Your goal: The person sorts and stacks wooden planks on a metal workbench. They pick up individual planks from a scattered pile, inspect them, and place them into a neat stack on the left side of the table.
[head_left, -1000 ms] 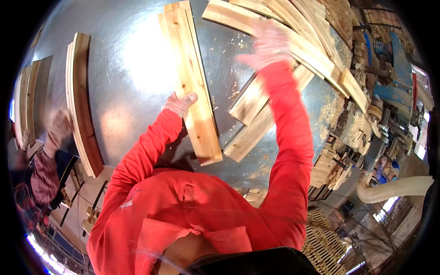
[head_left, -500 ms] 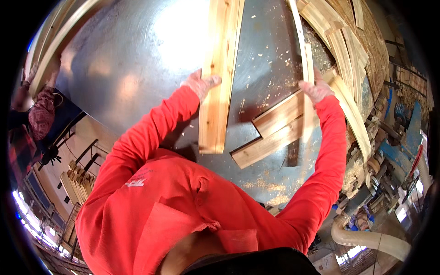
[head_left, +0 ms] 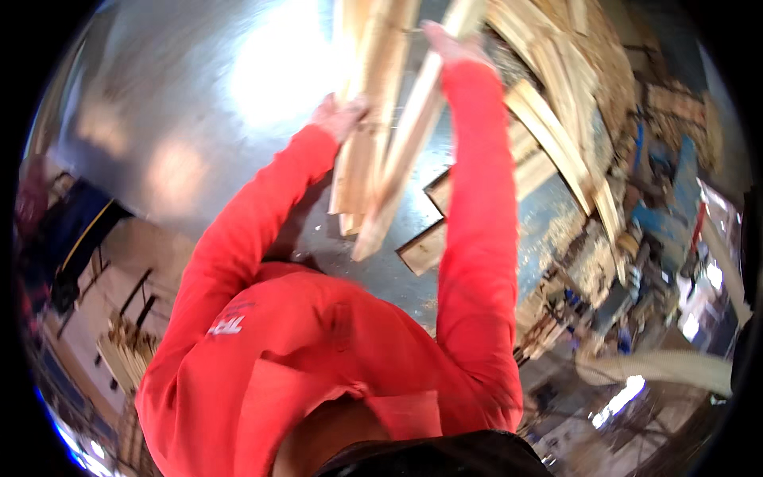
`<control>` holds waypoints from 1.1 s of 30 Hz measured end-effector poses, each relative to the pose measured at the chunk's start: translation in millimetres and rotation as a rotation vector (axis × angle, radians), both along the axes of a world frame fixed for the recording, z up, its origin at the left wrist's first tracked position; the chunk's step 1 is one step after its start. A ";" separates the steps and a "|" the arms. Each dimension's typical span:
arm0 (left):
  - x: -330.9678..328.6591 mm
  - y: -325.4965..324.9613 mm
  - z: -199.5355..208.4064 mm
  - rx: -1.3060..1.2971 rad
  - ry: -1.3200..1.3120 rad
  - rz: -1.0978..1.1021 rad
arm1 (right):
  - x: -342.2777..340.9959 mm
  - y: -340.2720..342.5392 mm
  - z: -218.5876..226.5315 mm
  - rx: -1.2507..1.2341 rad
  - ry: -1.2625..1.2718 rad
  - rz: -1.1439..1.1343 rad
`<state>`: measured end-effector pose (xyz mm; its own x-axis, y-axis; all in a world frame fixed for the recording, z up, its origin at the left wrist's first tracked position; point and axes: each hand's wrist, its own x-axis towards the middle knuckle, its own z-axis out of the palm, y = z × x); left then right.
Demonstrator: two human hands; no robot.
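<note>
My left hand (head_left: pixel 339 118) is closed on the left edge of some long pale wooden boards (head_left: pixel 380 87), its thumb over the top. They lie side by side, pointing away from me on a shiny metal tabletop (head_left: pixel 199 103). Farther off to the right, my right hand (head_left: pixel 457 44) is wrapped round a long narrow wooden strip (head_left: pixel 409 139). That strip slants, its near end beside the near ends of the boards. Motion blurs both hands somewhat. Under my right forearm lie short wooden boards (head_left: pixel 425 248), partly hidden by the red sleeve.
Curved wooden pieces (head_left: pixel 556 135) lie at the table's right side, next to a pile of boards (head_left: pixel 548 56). Sawdust (head_left: pixel 560 230) is scattered there. Blue machinery (head_left: pixel 671 215) and a pale hose (head_left: pixel 652 372) stand at the right. Stacked wood (head_left: pixel 127 354) sits at the lower left.
My right hand has moved left and away from me, bringing the narrow strip over beside the boards. The boards at my left hand have shifted slightly. At the far left, another person's hands have left view.
</note>
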<state>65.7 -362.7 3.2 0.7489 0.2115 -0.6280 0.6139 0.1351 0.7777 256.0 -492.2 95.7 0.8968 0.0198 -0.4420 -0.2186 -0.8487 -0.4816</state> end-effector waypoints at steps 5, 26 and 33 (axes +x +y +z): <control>-11.5 -39.8 18.1 -0.076 0.031 0.169 | -18.4 76.0 -18.9 -0.331 0.179 0.215; -209.2 361.9 -17.0 1.645 0.399 -0.357 | 40.6 -312.3 0.6 -1.176 -0.049 0.458; -9.0 94.7 63.1 1.372 -0.633 -0.448 | 76.4 -332.9 -30.2 -0.898 -0.069 0.611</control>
<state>56.7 -268.0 66.3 0.9609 0.0319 0.2749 -0.0501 -0.9569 0.2859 332.4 -825.1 65.5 0.8686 0.1653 -0.4671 0.3634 -0.8534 0.3737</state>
